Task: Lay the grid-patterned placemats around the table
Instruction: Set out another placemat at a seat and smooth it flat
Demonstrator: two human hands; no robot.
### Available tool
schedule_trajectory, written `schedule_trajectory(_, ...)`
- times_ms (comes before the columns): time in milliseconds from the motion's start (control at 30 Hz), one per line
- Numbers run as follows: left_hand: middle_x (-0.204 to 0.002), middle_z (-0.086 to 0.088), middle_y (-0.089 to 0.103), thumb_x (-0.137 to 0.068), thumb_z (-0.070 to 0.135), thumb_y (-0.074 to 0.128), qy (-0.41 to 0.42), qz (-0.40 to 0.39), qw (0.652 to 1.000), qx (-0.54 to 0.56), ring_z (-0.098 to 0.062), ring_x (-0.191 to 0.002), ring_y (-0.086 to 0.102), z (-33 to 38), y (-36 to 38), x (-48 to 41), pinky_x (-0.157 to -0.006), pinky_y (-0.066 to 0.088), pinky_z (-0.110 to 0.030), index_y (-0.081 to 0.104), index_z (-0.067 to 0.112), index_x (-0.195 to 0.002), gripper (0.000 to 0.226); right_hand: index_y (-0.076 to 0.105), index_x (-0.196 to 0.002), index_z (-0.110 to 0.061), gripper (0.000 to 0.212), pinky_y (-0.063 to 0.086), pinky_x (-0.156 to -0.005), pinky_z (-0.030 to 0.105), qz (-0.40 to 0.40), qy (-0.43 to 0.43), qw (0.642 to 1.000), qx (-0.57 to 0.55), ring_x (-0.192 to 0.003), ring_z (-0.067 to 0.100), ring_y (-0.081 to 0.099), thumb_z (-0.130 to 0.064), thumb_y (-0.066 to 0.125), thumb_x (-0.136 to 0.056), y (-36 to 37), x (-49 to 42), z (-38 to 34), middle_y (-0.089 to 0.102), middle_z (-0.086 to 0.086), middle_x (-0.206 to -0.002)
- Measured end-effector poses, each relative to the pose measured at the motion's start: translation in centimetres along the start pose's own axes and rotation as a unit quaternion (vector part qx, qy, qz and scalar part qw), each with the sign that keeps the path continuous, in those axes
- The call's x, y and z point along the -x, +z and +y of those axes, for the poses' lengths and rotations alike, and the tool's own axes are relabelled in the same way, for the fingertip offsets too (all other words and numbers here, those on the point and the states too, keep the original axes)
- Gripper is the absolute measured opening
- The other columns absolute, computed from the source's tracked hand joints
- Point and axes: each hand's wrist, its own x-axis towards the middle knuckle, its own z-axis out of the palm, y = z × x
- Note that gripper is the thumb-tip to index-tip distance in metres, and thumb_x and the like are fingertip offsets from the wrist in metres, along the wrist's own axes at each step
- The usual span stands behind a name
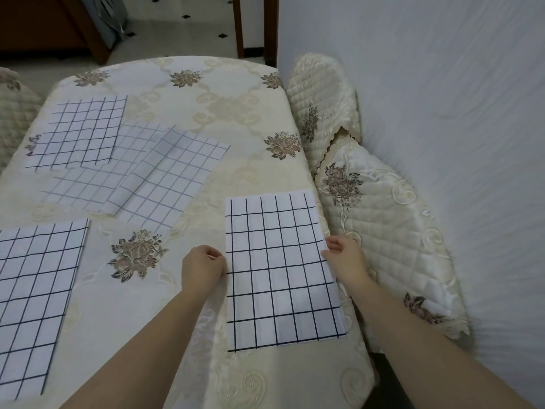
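Note:
A white placemat with a black grid [280, 270] lies flat at the table's right edge. My left hand [203, 268] pinches its left edge and my right hand [343, 256] pinches its right edge, both about halfway along. Another grid placemat [35, 302] lies flat at the near left. A third [81, 132] lies at the far left. Between them, loose placemats [147, 175] overlap in a skewed pile near the table's middle.
The table [230, 113] wears a cream cloth with brown flower motifs. A chair with a quilted cream cover [380, 214] stands tight against the table's right side, next to a white wall [442, 84]. Another covered chair [13, 104] shows at the far left.

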Motion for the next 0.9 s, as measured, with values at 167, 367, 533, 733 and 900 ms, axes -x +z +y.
schedule_trajectory(167, -0.085, -0.001, 0.067, -0.085, 0.014, 0.059, 0.021, 0.018, 0.999, -0.019, -0.019, -0.081, 0.063, -0.5, 0.8, 1.5, -0.067, 0.043, -0.026, 0.065, 0.012, -0.092, 0.009, 0.057, -0.129, -0.006, 0.044, 0.050, -0.092, 0.033, -0.008, -0.035, 0.999, 0.038, -0.102, 0.019, 0.062, -0.004, 0.061, -0.085, 0.1, 1.7, 0.0, 0.066, 0.009, -0.116)
schedule_trajectory(367, -0.118, -0.018, 0.061, -0.090, 0.007, 0.050, 0.178, 0.029, 0.976, -0.123, -0.034, -0.110, 0.055, -1.1, 1.5, 4.2, -0.089, 0.046, -0.037, 0.061, -0.002, -0.112, 0.027, 0.028, -0.148, -0.007, 0.055, 0.007, -0.111, 0.020, -0.024, -0.221, 0.932, 0.287, -0.145, 0.020, 0.016, -0.023, 0.043, -0.098, 1.4, 5.2, 0.0, 0.020, 0.007, -0.158)
schedule_trajectory(533, -0.138, -0.017, 0.053, -0.093, 0.033, 0.032, 0.327, -0.018, 0.904, -0.276, -0.032, -0.132, 0.040, -2.8, 4.9, 6.5, -0.109, 0.031, -0.043, 0.050, 0.004, -0.131, 0.051, 0.040, -0.143, -0.012, 0.065, 0.009, -0.118, 0.039, -0.071, -0.260, 0.850, 0.452, -0.142, 0.023, 0.027, -0.048, 0.031, -0.090, 4.6, 7.8, 1.9, 0.033, 0.005, -0.153)
schedule_trajectory(733, -0.143, -0.019, 0.047, -0.099, 0.046, 0.006, 0.285, -0.024, 0.903, -0.321, -0.028, -0.135, 0.028, -4.5, 5.9, 8.3, -0.112, 0.008, -0.035, 0.032, 0.003, -0.138, 0.063, 0.041, -0.139, -0.013, 0.065, 0.008, -0.111, 0.040, -0.115, -0.224, 0.848, 0.467, -0.134, 0.019, 0.032, -0.055, 0.014, -0.097, 5.0, 9.8, 3.2, 0.048, 0.003, -0.144)
schedule_trajectory(900, -0.148, -0.014, 0.036, -0.097, 0.057, 0.012, 0.274, -0.009, 0.905, -0.326, -0.020, -0.148, -0.007, -6.4, 6.4, 8.6, -0.114, 0.005, -0.034, 0.009, 0.003, -0.150, 0.075, 0.037, -0.137, -0.012, 0.070, 0.007, -0.111, 0.039, -0.115, -0.181, 0.855, 0.473, -0.140, 0.020, 0.019, -0.062, 0.013, -0.094, 4.7, 9.8, 4.7, 0.054, 0.002, -0.139)
